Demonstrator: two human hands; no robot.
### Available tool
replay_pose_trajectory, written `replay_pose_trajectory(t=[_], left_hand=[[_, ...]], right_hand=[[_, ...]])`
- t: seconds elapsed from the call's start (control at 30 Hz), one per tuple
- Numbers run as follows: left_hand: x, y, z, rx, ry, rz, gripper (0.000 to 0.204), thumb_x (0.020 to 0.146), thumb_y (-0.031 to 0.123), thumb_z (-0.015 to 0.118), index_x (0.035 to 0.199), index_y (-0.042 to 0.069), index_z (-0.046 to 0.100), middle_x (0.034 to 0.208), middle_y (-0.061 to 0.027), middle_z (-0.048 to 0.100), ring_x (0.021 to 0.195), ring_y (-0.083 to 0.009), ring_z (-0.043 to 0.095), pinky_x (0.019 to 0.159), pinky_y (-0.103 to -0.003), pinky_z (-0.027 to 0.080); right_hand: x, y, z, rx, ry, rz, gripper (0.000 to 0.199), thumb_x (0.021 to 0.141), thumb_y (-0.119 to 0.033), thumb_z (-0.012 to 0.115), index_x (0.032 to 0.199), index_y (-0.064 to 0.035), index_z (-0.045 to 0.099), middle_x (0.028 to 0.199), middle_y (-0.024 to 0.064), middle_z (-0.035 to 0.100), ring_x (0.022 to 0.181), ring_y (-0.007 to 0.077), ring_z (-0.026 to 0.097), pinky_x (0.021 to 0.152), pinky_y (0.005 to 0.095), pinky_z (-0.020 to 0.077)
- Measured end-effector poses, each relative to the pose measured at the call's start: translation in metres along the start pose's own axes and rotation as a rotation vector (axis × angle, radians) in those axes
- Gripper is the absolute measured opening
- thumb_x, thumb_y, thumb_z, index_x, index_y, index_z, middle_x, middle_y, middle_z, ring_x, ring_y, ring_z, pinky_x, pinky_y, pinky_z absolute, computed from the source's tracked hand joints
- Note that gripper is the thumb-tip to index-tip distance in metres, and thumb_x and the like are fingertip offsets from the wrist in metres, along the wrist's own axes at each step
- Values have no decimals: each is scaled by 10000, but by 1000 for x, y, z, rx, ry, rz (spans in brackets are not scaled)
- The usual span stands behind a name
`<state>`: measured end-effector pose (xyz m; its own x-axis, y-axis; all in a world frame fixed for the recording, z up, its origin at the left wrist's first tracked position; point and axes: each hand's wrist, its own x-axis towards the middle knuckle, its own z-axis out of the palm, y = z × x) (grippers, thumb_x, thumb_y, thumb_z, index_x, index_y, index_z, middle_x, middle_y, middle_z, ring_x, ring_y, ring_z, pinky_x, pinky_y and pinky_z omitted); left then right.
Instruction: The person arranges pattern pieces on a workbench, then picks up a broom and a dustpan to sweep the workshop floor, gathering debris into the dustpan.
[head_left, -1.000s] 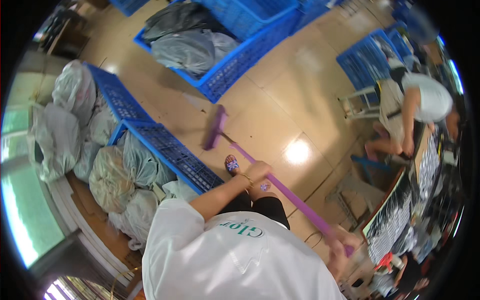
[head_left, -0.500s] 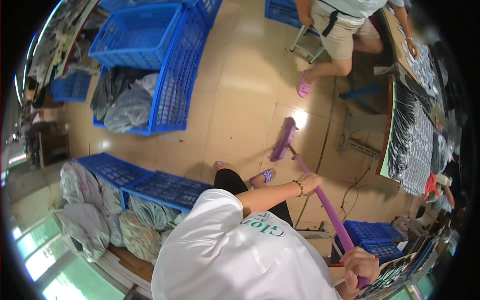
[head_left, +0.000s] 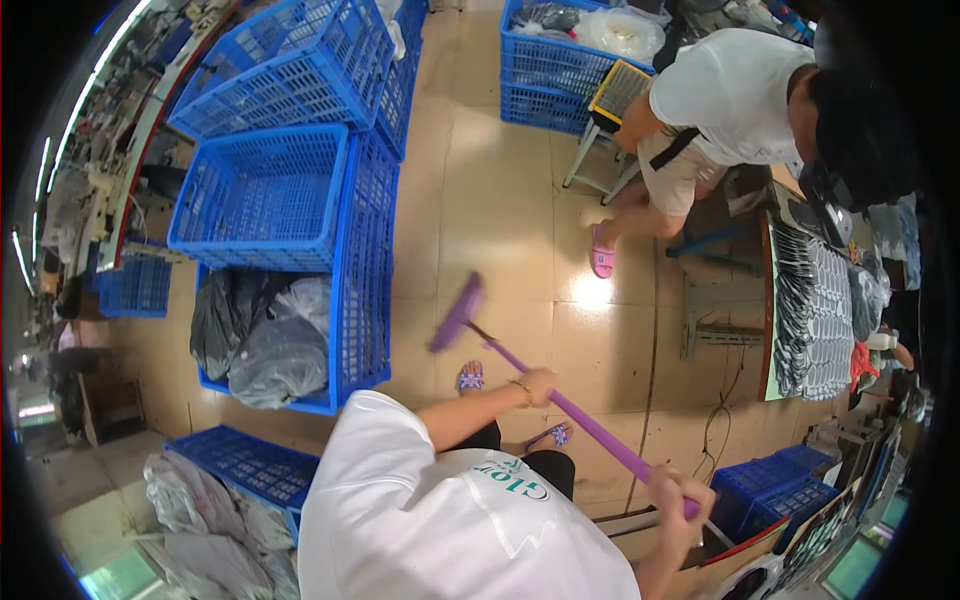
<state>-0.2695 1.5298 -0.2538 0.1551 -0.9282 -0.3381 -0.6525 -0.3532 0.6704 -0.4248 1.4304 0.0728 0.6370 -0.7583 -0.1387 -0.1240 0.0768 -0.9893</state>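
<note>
I hold a purple broom (head_left: 600, 430) slantwise across the front of my body. My left hand (head_left: 537, 387), with a bracelet at its wrist, is wrapped round the middle of the handle. Farther back, my right hand (head_left: 682, 500) grips the handle near its top end. The broom head (head_left: 458, 312) is down by the tiled floor (head_left: 520, 240), just ahead of my left foot (head_left: 471, 376) and to the right of a tall blue crate. What lies under the head, if anything, is hidden.
Blue plastic crates (head_left: 260, 195) are stacked at the left; a lower one holds dark plastic bags (head_left: 275, 350). A seated co-worker (head_left: 720, 110) is at the upper right, beside a table with stacked grey pieces (head_left: 820, 310). More blue crates (head_left: 545, 60) stand at the back. A cable (head_left: 715, 430) lies on the floor.
The broom head has swung left across the floor, and both my hands have moved left with the handle. My feet and view have shifted forward; the co-worker now leans over more.
</note>
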Motion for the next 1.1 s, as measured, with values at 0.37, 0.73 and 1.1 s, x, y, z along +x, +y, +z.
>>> replay_pose_trajectory(t=[0.37,0.73,1.1], left_hand=[[40,-7,-121,59,-65,236,135,584,162,637,686,75,617,701,-139,582,668,-323,560,603,-395,464],[68,42,13,112,-260,297,149,608,198,615,635,59,568,728,-159,558,711,-335,524,650,-416,425],[148,321,146,-231,-199,648,94,617,142,598,610,61,550,644,-145,530,701,-317,504,632,-395,403]], right_hand=[[11,-44,66,-92,32,-213,182,690,42,502,531,24,415,519,81,463,463,167,439,498,296,399],[-25,-13,-45,-18,107,-70,204,722,100,473,531,32,444,522,70,460,541,165,466,638,329,436],[-116,-43,-201,-235,298,-414,283,687,-26,562,464,-9,389,531,91,471,426,211,443,471,301,390]])
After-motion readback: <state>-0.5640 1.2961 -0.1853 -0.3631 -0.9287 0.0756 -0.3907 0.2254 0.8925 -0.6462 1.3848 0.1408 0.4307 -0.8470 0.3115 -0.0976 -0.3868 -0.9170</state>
